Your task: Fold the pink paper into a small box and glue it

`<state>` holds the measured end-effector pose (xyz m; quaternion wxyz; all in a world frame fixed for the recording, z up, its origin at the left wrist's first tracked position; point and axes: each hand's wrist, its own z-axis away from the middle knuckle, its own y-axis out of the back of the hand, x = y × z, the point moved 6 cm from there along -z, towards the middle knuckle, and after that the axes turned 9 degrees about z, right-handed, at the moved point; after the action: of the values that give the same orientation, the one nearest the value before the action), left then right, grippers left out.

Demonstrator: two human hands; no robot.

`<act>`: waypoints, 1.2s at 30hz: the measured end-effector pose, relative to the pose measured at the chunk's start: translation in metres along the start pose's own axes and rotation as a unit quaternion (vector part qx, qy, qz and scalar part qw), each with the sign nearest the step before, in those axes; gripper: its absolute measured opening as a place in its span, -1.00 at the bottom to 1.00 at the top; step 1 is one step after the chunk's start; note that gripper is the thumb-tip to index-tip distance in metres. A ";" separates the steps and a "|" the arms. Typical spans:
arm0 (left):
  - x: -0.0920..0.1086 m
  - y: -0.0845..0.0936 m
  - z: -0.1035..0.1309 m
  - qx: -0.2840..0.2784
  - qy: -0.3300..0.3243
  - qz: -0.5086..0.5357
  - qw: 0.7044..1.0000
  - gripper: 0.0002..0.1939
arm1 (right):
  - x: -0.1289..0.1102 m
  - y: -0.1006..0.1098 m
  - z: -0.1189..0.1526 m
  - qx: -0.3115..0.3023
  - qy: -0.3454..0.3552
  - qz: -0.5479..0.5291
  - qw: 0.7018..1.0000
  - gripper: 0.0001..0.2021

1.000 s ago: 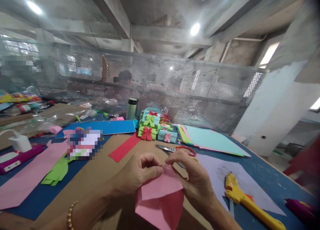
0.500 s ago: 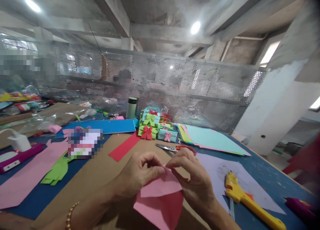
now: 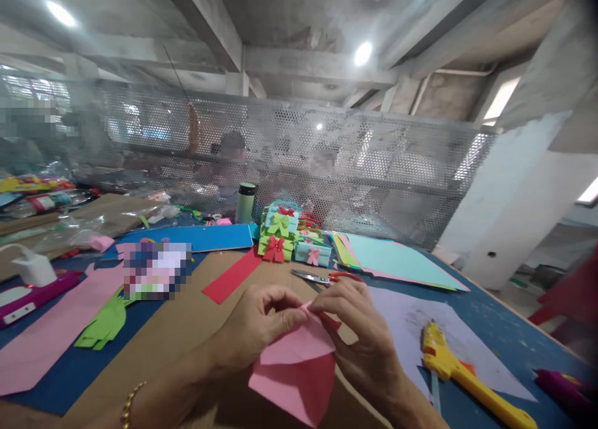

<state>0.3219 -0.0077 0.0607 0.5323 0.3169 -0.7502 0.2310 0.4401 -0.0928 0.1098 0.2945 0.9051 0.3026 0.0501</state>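
Observation:
Both hands pinch the top edge of a folded pink paper piece (image 3: 294, 379) above the brown cardboard. My left hand (image 3: 261, 323) has its thumb on the near face and its fingers behind. My right hand (image 3: 359, 335) grips close beside it, at the same upper edge. A small red piece (image 3: 329, 320) shows under the right fingers; whether it is attached to the pink paper I cannot tell. Just beyond the hands lie scissors with red handles (image 3: 346, 276), blades pointing left. A red paper strip (image 3: 233, 273) lies farther left.
Small paper bags with bows (image 3: 276, 245) are stacked at the back, near a green flask (image 3: 245, 203). Coloured sheets (image 3: 402, 258) lie to their right. A yellow glue gun (image 3: 460, 373) rests at right on lilac paper (image 3: 397, 317). Green paper pieces (image 3: 103, 326) and pink paper (image 3: 47, 329) are left.
The pink paper has turned slightly between my hands and shifted a little to the left. My right hand has moved slightly leftward, its fingers closer over the edge.

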 end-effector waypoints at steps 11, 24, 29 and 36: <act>0.005 0.001 0.000 0.001 -0.024 -0.045 0.999 -0.75 | 0.010 -0.009 0.008 -0.069 -0.075 -0.016 0.995 -0.86; 0.011 0.002 0.002 0.022 -0.040 -0.039 0.998 -0.77 | 0.026 0.005 0.009 -0.106 -0.225 -0.086 0.965 -0.83; 0.016 -0.001 0.004 0.019 -0.063 -0.036 0.997 -0.79 | 0.019 -0.006 0.011 -0.140 -0.242 -0.103 0.955 -0.76; 0.015 -0.002 0.004 0.015 -0.057 -0.047 0.997 -0.77 | 0.015 -0.011 0.011 -0.082 -0.213 -0.062 0.972 -0.78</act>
<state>0.3173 -0.0156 0.0737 0.4937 0.3723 -0.7603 0.1989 0.4495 -0.0830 0.0931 0.4284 0.8469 0.2835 -0.1378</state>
